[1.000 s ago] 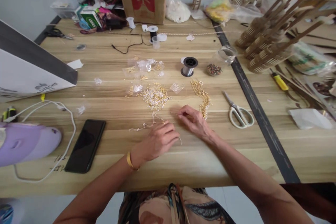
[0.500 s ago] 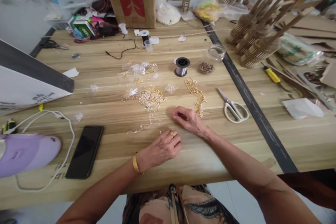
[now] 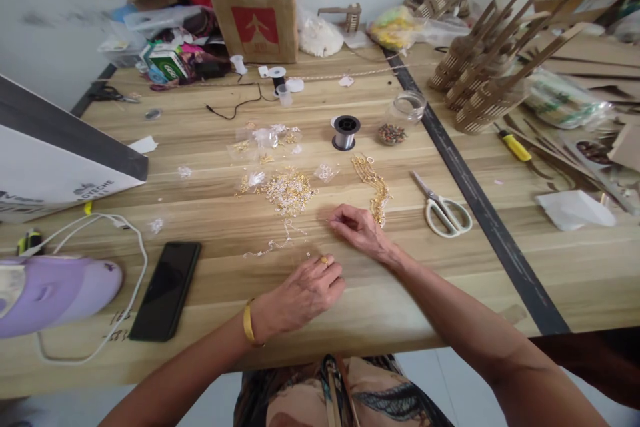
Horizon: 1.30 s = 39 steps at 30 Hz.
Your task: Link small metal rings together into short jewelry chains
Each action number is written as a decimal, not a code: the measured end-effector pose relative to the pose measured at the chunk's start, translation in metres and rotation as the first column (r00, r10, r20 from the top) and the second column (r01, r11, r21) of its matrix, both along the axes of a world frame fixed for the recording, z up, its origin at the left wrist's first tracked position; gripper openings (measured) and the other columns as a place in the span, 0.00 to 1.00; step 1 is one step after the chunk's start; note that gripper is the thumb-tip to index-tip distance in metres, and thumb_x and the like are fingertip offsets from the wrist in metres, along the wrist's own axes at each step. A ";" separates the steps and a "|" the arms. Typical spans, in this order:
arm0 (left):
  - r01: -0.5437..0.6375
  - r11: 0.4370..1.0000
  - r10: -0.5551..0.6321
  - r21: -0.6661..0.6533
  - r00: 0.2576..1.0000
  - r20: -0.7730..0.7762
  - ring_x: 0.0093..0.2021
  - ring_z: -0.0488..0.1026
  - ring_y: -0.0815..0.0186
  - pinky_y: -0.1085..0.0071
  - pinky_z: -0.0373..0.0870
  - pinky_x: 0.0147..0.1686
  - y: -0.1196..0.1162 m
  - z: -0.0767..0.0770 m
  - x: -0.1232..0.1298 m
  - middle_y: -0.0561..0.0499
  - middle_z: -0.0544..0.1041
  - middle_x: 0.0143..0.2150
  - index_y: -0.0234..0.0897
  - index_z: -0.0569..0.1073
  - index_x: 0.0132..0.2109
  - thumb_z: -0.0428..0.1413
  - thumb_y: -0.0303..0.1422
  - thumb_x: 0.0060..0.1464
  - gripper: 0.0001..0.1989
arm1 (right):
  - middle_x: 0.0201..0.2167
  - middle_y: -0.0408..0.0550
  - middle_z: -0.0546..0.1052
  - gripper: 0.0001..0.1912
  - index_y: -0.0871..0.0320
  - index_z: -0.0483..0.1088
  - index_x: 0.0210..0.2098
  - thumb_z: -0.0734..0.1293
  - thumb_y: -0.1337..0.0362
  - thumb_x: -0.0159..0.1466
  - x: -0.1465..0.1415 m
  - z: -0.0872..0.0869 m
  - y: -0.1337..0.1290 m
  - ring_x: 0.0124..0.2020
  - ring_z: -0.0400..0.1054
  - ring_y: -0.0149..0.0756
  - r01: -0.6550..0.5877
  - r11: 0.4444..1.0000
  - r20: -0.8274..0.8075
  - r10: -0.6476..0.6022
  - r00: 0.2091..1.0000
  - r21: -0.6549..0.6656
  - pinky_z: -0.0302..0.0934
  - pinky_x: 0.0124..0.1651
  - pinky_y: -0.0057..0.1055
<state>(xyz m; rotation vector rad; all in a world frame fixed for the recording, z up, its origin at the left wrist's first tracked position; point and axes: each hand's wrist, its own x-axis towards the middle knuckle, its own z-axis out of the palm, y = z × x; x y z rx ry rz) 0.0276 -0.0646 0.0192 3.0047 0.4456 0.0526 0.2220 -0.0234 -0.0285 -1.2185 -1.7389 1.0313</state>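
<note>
My left hand (image 3: 306, 292), with a gold ring and a bracelet, rests low over the table with its fingers curled together; whatever they grip is hidden. Just beyond it, my right hand (image 3: 359, 230) pinches thumb and forefinger on something too small to name. A thin beaded chain (image 3: 273, 245) lies on the wood left of both hands. Farther off is a heap of small gold and clear beads (image 3: 289, 191). Several gold chains (image 3: 373, 183) lie bunched beyond the right hand, and white-handled scissors (image 3: 444, 207) lie to its right.
Behind the beads stand a wire spool (image 3: 345, 133) and a clear jar (image 3: 403, 117) of mixed beads. A phone (image 3: 166, 290) and a purple device (image 3: 60, 293) with a white cable are at left. Woven baskets (image 3: 490, 90) and a yellow-handled tool (image 3: 516, 145) are at right.
The camera view has shifted slightly. My left hand has drawn a little toward me, fingers still curled. My right hand has stayed nearly in place, still pinching.
</note>
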 end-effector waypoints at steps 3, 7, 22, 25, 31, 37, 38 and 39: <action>-0.009 0.999 0.007 -0.049 0.999 -0.033 0.44 0.65 0.59 0.62 0.64 0.47 -0.004 0.007 -0.007 0.46 0.69 0.37 0.33 0.68 0.36 0.47 0.24 0.58 0.06 | 0.28 0.44 0.71 0.06 0.61 0.68 0.34 0.63 0.65 0.63 -0.001 0.005 -0.002 0.28 0.63 0.29 -0.035 0.997 0.028 0.034 0.999 0.061 0.57 0.30 0.24; -0.117 0.975 0.121 -0.188 0.993 0.013 0.41 0.67 0.62 0.65 0.65 0.47 -0.014 0.002 -0.019 0.48 0.70 0.36 0.35 0.68 0.35 0.46 0.24 0.59 0.07 | 0.30 0.46 0.71 0.05 0.61 0.69 0.33 0.62 0.68 0.63 -0.005 0.014 -0.007 0.29 0.63 0.29 -0.152 0.980 0.078 0.143 0.987 0.127 0.58 0.32 0.25; -0.407 0.793 0.562 -0.452 0.776 0.287 0.38 0.71 0.67 0.71 0.69 0.41 -0.035 -0.020 -0.061 0.48 0.72 0.36 0.35 0.70 0.36 0.51 0.24 0.57 0.05 | 0.38 0.51 0.74 0.04 0.60 0.69 0.34 0.62 0.67 0.64 -0.012 0.020 -0.013 0.42 0.68 0.35 -0.257 0.956 0.146 0.237 0.961 0.139 0.65 0.44 0.32; -0.434 0.813 0.549 -0.389 0.793 0.263 0.38 0.71 0.67 0.69 0.69 0.43 -0.035 -0.021 -0.066 0.49 0.73 0.36 0.35 0.71 0.36 0.50 0.25 0.58 0.06 | 0.51 0.54 0.70 0.06 0.60 0.68 0.38 0.60 0.69 0.65 -0.019 0.022 -0.015 0.59 0.58 0.41 -0.382 0.878 0.322 0.286 0.902 0.289 0.56 0.59 0.44; -0.443 0.824 0.540 -0.353 0.803 0.253 0.38 0.70 0.67 0.68 0.69 0.43 -0.036 -0.022 -0.070 0.49 0.72 0.35 0.36 0.71 0.35 0.49 0.24 0.58 0.07 | 0.56 0.52 0.68 0.11 0.60 0.67 0.47 0.58 0.72 0.66 -0.035 0.022 -0.029 0.66 0.46 0.40 -0.608 0.738 0.557 0.386 0.736 0.292 0.44 0.65 0.51; -0.492 0.814 0.568 -0.309 0.786 0.245 0.37 0.69 0.67 0.67 0.68 0.44 -0.034 -0.022 -0.075 0.49 0.71 0.34 0.35 0.71 0.34 0.50 0.23 0.56 0.07 | 0.52 0.52 0.72 0.13 0.60 0.66 0.48 0.58 0.73 0.66 -0.030 0.020 -0.027 0.63 0.53 0.38 -0.642 0.712 0.591 0.396 0.703 0.286 0.46 0.65 0.50; -0.499 0.812 0.571 -0.303 0.785 0.240 0.37 0.69 0.67 0.67 0.68 0.44 -0.033 -0.023 -0.076 0.49 0.71 0.34 0.35 0.71 0.34 0.50 0.23 0.56 0.07 | 0.52 0.52 0.72 0.13 0.61 0.66 0.49 0.57 0.73 0.66 -0.028 0.020 -0.026 0.62 0.54 0.38 -0.636 0.719 0.595 0.389 0.703 0.281 0.47 0.65 0.50; -0.504 0.812 0.573 -0.294 0.784 0.241 0.37 0.69 0.67 0.66 0.68 0.45 -0.032 -0.023 -0.077 0.49 0.71 0.34 0.35 0.71 0.34 0.50 0.23 0.56 0.07 | 0.52 0.53 0.72 0.14 0.61 0.65 0.50 0.57 0.72 0.67 -0.026 0.020 -0.025 0.61 0.56 0.38 -0.629 0.727 0.599 0.382 0.704 0.275 0.48 0.64 0.49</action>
